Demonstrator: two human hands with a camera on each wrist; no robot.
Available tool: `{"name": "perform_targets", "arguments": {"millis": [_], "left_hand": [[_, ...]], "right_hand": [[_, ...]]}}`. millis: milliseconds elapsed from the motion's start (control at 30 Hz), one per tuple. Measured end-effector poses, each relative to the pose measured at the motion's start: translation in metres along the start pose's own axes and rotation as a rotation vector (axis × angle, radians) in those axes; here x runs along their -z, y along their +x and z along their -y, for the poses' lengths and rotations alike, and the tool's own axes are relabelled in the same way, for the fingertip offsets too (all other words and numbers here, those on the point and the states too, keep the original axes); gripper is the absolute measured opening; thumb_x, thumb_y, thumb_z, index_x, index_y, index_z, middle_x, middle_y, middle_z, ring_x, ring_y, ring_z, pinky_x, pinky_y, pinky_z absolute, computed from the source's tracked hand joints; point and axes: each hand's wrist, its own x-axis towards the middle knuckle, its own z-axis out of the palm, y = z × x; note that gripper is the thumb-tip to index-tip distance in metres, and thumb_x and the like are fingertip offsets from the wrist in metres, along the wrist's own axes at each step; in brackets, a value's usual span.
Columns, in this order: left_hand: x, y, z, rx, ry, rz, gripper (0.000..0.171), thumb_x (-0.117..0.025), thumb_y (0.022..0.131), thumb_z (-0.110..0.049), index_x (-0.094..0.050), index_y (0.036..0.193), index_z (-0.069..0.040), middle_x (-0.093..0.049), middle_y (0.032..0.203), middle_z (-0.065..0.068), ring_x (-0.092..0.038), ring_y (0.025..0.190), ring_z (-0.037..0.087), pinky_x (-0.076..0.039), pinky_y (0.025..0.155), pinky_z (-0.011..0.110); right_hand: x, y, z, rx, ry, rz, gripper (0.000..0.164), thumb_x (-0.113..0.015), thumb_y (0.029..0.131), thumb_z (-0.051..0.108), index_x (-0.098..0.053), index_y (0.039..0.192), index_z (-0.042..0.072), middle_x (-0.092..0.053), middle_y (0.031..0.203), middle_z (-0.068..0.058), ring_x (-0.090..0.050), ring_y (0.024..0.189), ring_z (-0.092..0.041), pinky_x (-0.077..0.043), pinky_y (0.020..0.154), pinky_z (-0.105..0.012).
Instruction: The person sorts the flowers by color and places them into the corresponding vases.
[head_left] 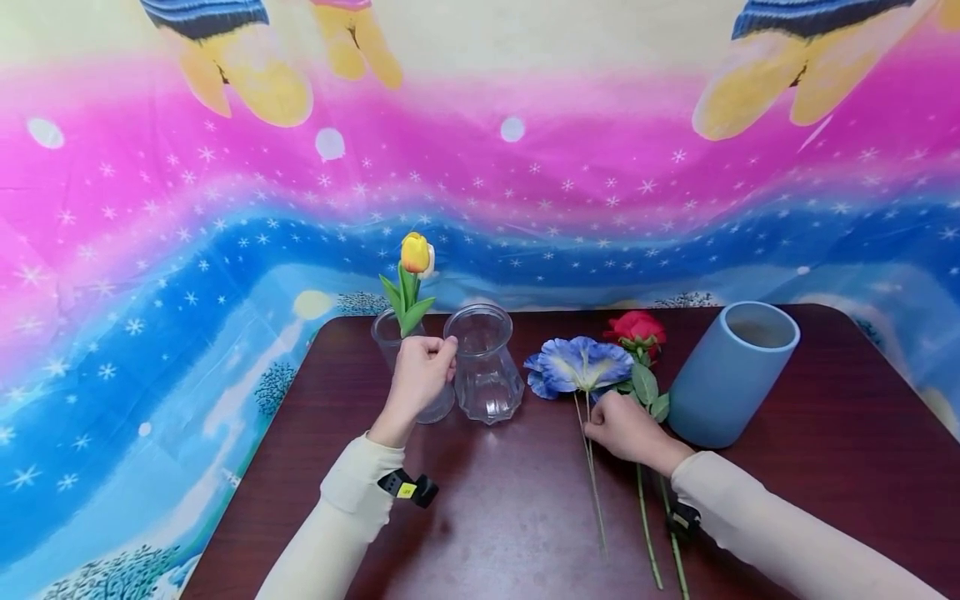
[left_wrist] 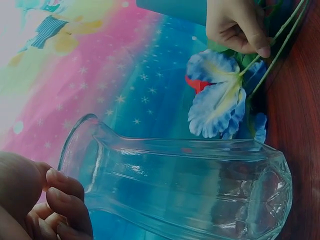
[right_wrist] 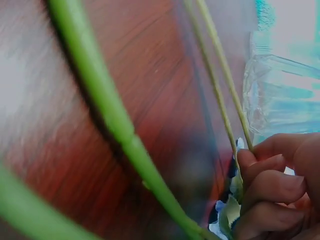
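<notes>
My left hand (head_left: 422,373) has its thumb and fingers curled at the rim of a clear glass vase (head_left: 489,375), pinching the edge. In the left wrist view the fingers (left_wrist: 65,200) cover part of that rim. Behind this hand stands another clear glass (head_left: 386,332) with a yellow tulip (head_left: 415,252) and a pale bloom in it. My right hand (head_left: 626,429) pinches a thin stem of the blue flowers (head_left: 581,362), just below the blooms. Two thin stems (right_wrist: 225,80) run past its fingertips in the right wrist view.
A red rose (head_left: 637,327) lies behind the blue flowers, with thick green stems (head_left: 649,525) stretching toward the front under the right arm. A tall blue-grey vase (head_left: 731,375) stands right of the right hand. A printed cloth (head_left: 480,167) hangs behind the dark wooden table (head_left: 480,517).
</notes>
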Motion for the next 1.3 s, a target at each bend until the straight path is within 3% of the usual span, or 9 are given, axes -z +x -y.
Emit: {"name": "perform_targets", "arguments": {"millis": [333,600,967,1300], "left_hand": [[-0.001,0.0,0.0,0.006,-0.035,-0.006,0.043,-0.058,0.099,-0.013,-0.061,0.058,-0.001,-0.049,0.045,-0.007,-0.052,0.047,0.012,-0.041,0.055,0.02],[0.0,0.0,0.0,0.005,-0.027,-0.007,0.043,-0.058,0.099,-0.015,-0.061,0.058,-0.003,-0.049,0.044,-0.009,-0.052,0.047,0.011,-0.037,0.051,0.02],[-0.002,-0.001,0.0,0.005,-0.039,-0.008,0.043,-0.058,0.099,-0.014,-0.061,0.059,-0.001,-0.049,0.045,-0.007,-0.05,0.047,0.011,-0.033,0.048,0.021],[-0.002,-0.001,0.001,0.012,-0.06,-0.009,0.044,-0.058,0.099,-0.014,-0.059,0.057,-0.003,-0.049,0.045,-0.007,-0.049,0.046,0.01,-0.032,0.047,0.02]], "right_hand": [[0.008,-0.001,0.002,-0.027,0.109,-0.004,0.05,-0.062,0.09,0.007,-0.032,0.052,0.019,-0.025,0.048,0.009,-0.027,0.044,-0.007,-0.03,0.051,-0.024],[0.018,-0.005,0.009,0.014,0.153,-0.068,0.05,-0.061,0.091,0.005,-0.03,0.054,0.019,-0.022,0.051,0.01,-0.02,0.048,-0.007,-0.026,0.051,-0.024],[0.025,-0.008,0.017,-0.016,0.198,-0.126,0.033,-0.061,0.095,0.009,-0.062,0.062,0.007,-0.037,0.051,0.007,-0.032,0.045,-0.007,-0.035,0.051,-0.025],[0.031,-0.01,0.022,-0.016,0.221,-0.225,0.031,-0.062,0.096,0.01,-0.062,0.065,0.005,-0.037,0.051,0.008,-0.034,0.045,-0.007,-0.034,0.05,-0.026]]}}
